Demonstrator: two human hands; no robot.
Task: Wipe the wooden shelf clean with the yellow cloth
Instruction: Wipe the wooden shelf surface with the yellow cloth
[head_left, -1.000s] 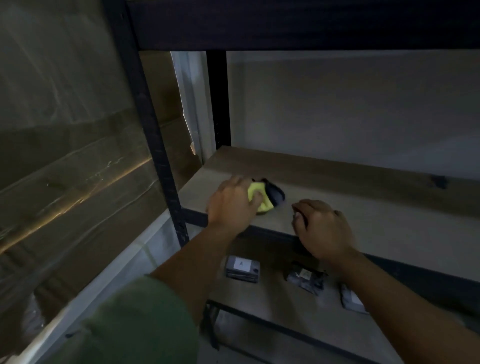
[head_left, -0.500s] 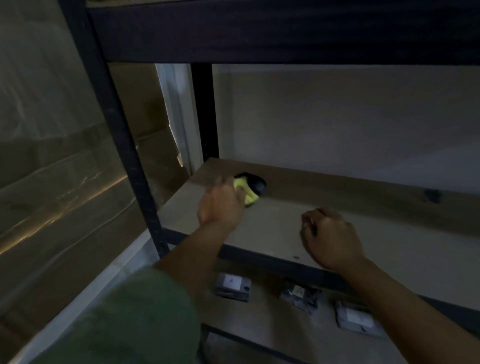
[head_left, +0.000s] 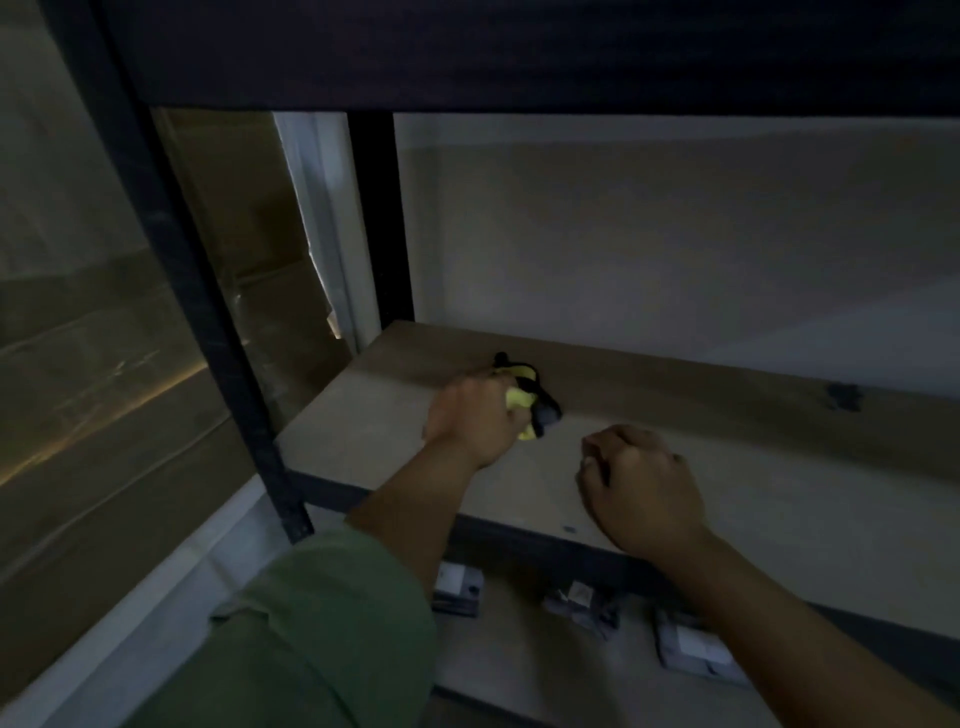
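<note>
The wooden shelf is a pale board in a black metal rack, dimly lit. My left hand grips the yellow cloth, which has dark edging, and holds it on the board toward the back left. Only a bunched part of the cloth shows past my fingers. My right hand is curled into a fist with nothing in it and hovers over the board near its front edge, right of the cloth.
A black upright post stands at the shelf's front left corner and another post at the back. The rack's upper beam hangs overhead. Several small grey packets lie on the lower shelf. A dark mark sits far right.
My left hand has slid the cloth away from the front edge, toward the back of the board, then a little right. My right hand has stayed a fist near the front.
</note>
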